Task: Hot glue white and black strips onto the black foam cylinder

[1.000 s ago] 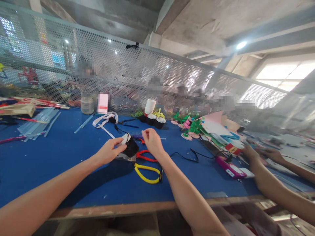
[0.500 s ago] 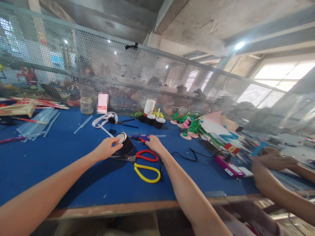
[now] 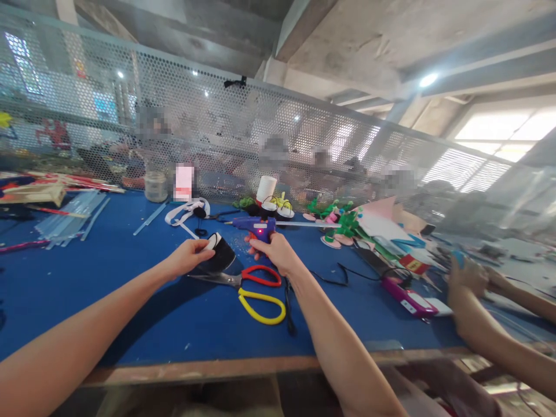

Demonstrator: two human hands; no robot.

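Just beyond the red-and-yellow-handled metal scissors point(image 3: 235, 281), the left hand point(image 3: 186, 258) pinches a small black-and-white cup point(image 3: 223, 255), the right hand point(image 3: 278, 252) gripping a blue plastic glue gun point(image 3: 253, 224)!

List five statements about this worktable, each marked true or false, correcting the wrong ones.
1. The right hand holds a glue gun. True.
2. The left hand holds nothing. False: it holds a small black-and-white container.
3. The scissors lie on the blue tabletop. True.
4. The glue gun is unlit. False: a red light glows on it.
5. In this view, the purple device lies right of the scissors. True.
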